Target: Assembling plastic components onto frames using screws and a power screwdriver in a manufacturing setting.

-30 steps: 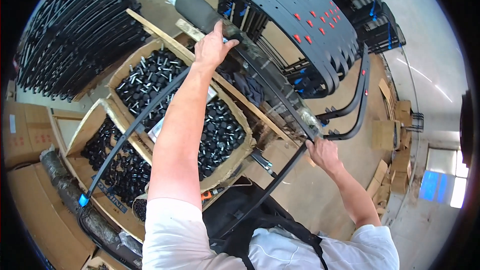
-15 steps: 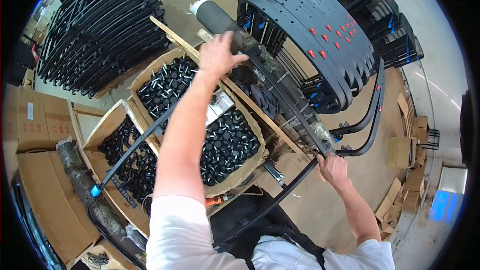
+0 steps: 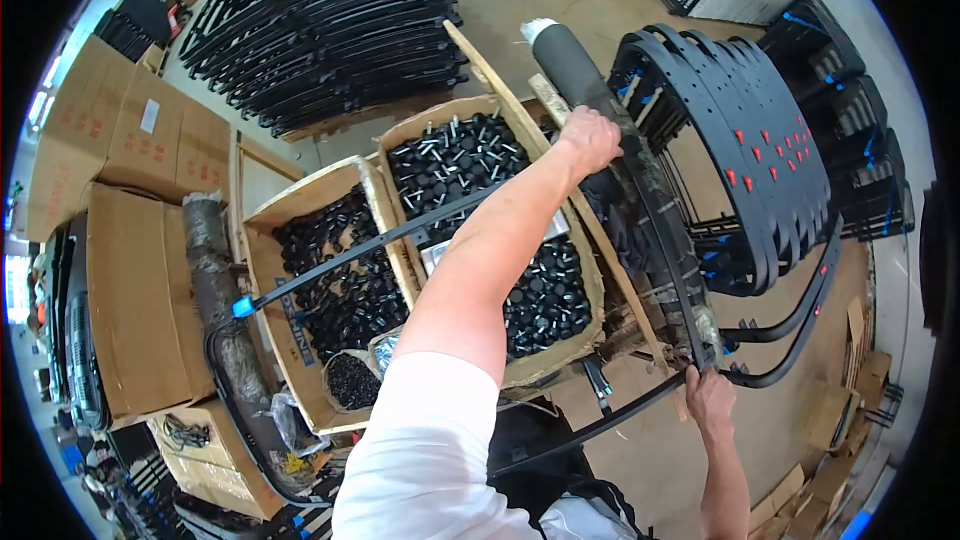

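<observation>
A black metal tube frame (image 3: pixel 662 230) lies across padded rolls and open boxes. My left hand (image 3: pixel 590 138) is closed at its far corner, fingers curled over the tube. At the near corner, my right hand (image 3: pixel 711 400) grips the frame. One long leg of it runs left under my left forearm and ends in a blue tip (image 3: pixel 243 307); another runs toward my body. Beneath my left arm, a cardboard box (image 3: pixel 598 312) holds black-headed screws (image 3: pixel 450 155). A second box (image 3: pixel 262 240) beside it contains small black parts (image 3: pixel 345 285).
Grey padded rolls (image 3: pixel 570 60) flank the boxes, and a wooden slat (image 3: pixel 500 85) runs along them. Curved black panels (image 3: pixel 735 130) with red pieces stand at right. Stacked black frames (image 3: pixel 330 30) stand at the far left, cardboard cartons (image 3: pixel 140 310) at left.
My left hand has gone from spread fingers to curled around the frame's far corner. The whole view has swung left, so things sit further right. My right hand keeps its grip.
</observation>
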